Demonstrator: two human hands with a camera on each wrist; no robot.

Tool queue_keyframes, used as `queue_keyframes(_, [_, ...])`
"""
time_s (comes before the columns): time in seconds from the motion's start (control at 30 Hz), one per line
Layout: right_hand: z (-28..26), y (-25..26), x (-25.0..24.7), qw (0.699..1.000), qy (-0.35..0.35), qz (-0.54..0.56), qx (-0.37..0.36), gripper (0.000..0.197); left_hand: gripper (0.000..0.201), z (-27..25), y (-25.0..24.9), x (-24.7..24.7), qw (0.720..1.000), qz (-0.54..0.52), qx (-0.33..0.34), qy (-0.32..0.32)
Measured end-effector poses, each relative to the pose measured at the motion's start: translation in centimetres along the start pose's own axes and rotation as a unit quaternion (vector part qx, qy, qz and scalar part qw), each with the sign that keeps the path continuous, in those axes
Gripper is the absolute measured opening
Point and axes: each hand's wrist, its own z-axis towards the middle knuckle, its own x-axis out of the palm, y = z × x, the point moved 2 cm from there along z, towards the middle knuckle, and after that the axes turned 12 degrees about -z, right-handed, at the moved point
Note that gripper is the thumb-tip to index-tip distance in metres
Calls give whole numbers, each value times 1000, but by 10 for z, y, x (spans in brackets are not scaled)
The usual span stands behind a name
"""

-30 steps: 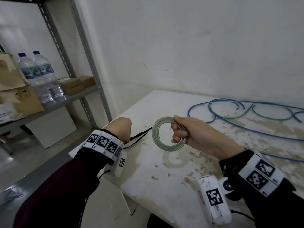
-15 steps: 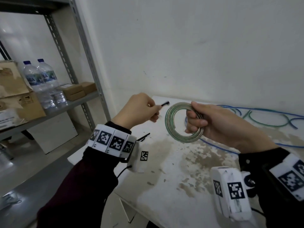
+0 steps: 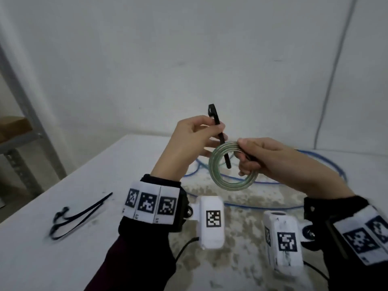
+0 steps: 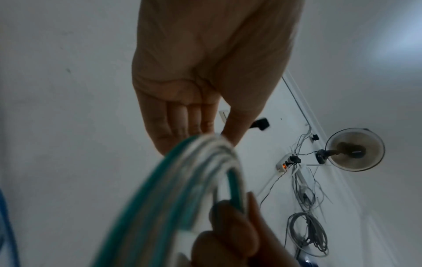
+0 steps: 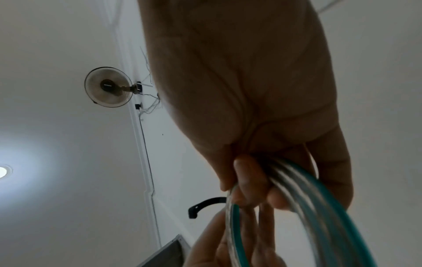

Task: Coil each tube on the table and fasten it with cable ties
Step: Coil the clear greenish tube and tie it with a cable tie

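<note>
a: where's the tube now?

b: the coil (image 3: 232, 168) is up in the air above the table (image 3: 109, 206). the right hand (image 3: 273, 160) grips its right side, fingers curled round all the loops. the left hand (image 3: 193, 141), just left of the coil, pinches a cable tie (image 3: 219, 134) between thumb and fingers. the tie's head sticks up above the coil and its tail pokes down through the coil's middle.

a: so the step is threading the tie?

b: i'd say so. the tail looks to be inside the ring; next it has to come round the loops and into the head.

a: how to do it well?

b: keep the right hand's grip tight so no loop springs loose. catch every loop inside the tie, wrapping close beside the gripping fingers where the bundle is squeezed flat. feed the tail into the head the right way round, then pull snug.

a: any boxes or bins to mind?

b: none near the coil that i can see. spare ties (image 3: 77, 215) lie loose on the table, well to the coil's lower left. a blue tube (image 3: 241, 205) sprawls uncoiled on the table under and behind the coil, so more is left to do.
</note>
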Motion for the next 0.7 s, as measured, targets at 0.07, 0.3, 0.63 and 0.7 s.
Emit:
queue_keyframes(0.07, [-5, -6, -18, 999, -28, -28, 8, 35, 8, 8, 4, 19, 1000, 5, 2, 21])
queue_keyframes(0.3, [-17, -15, -50, 991, -71, -118, -3, 41, 11, 22, 16, 57, 998, -12, 35, 52])
queue_keyframes(0.63, [-6, -16, -38, 977, -93, -193, -5, 41, 25, 19, 27, 46, 995, 53, 20, 77])
queue_keyframes(0.7, [-6, -15, -36, 979, -89, -182, -13, 41, 14, 19, 25, 43, 996, 55, 14, 76])
